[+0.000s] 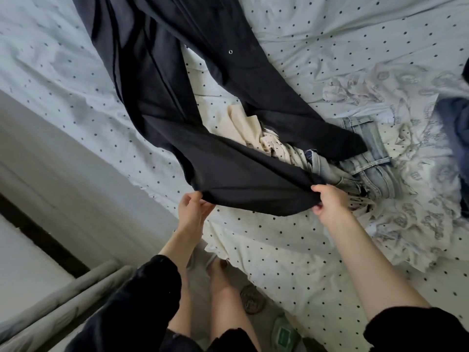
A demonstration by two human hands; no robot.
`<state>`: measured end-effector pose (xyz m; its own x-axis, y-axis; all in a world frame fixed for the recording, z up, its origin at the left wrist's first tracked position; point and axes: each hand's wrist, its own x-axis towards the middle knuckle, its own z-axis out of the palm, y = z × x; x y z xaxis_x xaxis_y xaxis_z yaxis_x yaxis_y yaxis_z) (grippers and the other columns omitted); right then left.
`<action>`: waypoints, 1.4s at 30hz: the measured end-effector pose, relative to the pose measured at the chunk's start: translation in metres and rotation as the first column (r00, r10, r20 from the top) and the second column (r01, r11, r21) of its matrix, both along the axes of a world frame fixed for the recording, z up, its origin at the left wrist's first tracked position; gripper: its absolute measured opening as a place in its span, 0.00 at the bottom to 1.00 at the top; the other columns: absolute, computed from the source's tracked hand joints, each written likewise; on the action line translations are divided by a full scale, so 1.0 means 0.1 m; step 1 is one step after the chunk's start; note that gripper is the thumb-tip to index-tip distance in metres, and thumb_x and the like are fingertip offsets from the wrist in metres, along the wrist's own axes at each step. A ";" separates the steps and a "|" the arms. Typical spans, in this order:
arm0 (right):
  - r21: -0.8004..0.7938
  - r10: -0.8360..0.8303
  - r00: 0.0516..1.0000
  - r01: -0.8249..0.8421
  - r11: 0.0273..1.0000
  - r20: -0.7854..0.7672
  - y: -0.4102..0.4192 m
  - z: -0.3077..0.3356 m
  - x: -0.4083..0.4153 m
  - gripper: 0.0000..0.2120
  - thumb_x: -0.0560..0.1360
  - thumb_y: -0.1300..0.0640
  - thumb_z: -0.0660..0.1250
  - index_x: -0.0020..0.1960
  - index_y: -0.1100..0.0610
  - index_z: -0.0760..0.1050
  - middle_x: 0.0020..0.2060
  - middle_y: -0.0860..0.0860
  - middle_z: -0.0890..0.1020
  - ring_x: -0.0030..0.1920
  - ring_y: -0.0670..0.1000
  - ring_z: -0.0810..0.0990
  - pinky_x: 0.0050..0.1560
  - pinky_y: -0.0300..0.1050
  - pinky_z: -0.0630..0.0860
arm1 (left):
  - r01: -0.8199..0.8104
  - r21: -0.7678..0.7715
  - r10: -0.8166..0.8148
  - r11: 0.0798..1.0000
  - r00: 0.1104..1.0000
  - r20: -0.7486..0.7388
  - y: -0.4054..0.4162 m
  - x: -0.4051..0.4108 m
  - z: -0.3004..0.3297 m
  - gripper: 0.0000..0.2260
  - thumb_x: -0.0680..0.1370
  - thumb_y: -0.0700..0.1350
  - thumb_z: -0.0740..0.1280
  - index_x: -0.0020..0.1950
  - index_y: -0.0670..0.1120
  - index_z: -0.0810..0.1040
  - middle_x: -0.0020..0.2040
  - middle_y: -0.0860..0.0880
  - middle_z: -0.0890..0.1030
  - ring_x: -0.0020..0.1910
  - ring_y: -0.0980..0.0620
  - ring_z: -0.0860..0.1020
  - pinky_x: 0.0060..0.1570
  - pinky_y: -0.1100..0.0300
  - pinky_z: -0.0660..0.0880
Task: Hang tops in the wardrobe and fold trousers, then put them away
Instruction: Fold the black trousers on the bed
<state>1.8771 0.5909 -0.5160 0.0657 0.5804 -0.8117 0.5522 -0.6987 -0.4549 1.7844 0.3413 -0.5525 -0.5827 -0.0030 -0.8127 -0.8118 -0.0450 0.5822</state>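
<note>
Dark navy trousers (pixel 162 85) lie stretched over the polka-dot bed (pixel 330 41), legs running to the top left. My left hand (pixel 193 212) pinches the left corner of their near end. My right hand (pixel 330 201) grips the right corner of the same end. Under the dark cloth sit a cream garment (pixel 248 128) and light blue jeans (pixel 368 158), both partly covered. A white top with a grey butterfly print (pixel 411 214) lies crumpled at the right.
A blue garment (pixel 454 115) shows at the right edge. The bed's edge runs diagonally from the left to the bottom right. Grey floor, my bare legs (pixel 223 301), a green packet (pixel 284 334) and a woven round thing (pixel 251 298) are below. Pale rails (pixel 63 293) stand at the bottom left.
</note>
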 end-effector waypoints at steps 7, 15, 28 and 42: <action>-0.006 -0.105 0.988 0.106 0.994 0.109 0.06 -0.04 0.28 0.08 0.75 0.64 0.66 0.41 0.57 0.67 0.35 0.52 0.71 0.31 0.48 0.68 0.16 0.27 0.58 | 0.210 -0.145 -0.219 0.967 0.975 -0.047 -0.05 0.25 0.06 0.06 0.80 0.42 0.54 0.44 0.43 0.65 0.40 0.42 0.74 0.25 0.49 0.79 0.38 0.52 0.79; -0.159 -0.130 0.991 0.125 0.979 -0.024 -0.09 -0.22 0.48 0.04 0.80 0.59 0.60 0.47 0.59 0.71 0.45 0.54 0.77 0.35 0.49 0.74 0.25 0.36 0.73 | 0.431 -0.267 -0.415 0.862 0.902 0.115 -0.15 0.06 -0.22 0.07 0.80 0.44 0.59 0.57 0.45 0.67 0.58 0.43 0.77 0.46 0.47 0.80 0.48 0.52 0.78; -0.316 0.186 0.982 -0.170 0.933 0.022 -0.53 -0.54 0.49 0.24 0.73 0.53 0.71 0.66 0.58 0.70 0.62 0.52 0.76 0.63 0.53 0.74 0.54 0.49 0.68 | 0.083 -0.049 -0.076 0.995 0.990 0.120 0.00 -0.65 -0.46 0.07 0.78 0.40 0.66 0.54 0.39 0.75 0.53 0.42 0.79 0.47 0.46 0.79 0.52 0.51 0.78; -0.294 0.417 0.903 -0.374 0.880 0.098 -0.90 -0.32 0.69 0.07 0.80 0.57 0.61 0.56 0.58 0.72 0.45 0.54 0.81 0.41 0.55 0.82 0.48 0.50 0.77 | 0.075 -0.080 -0.066 0.994 0.993 0.102 -0.27 -0.33 -0.33 0.07 0.83 0.43 0.55 0.55 0.41 0.69 0.49 0.46 0.77 0.45 0.48 0.78 0.44 0.54 0.76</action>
<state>1.9460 0.5005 -0.5484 0.0116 0.3526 -0.9357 0.8555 -0.4880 -0.1732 1.7510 0.3148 -0.5852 -0.5003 -0.0350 -0.8652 -0.8652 0.0597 0.4979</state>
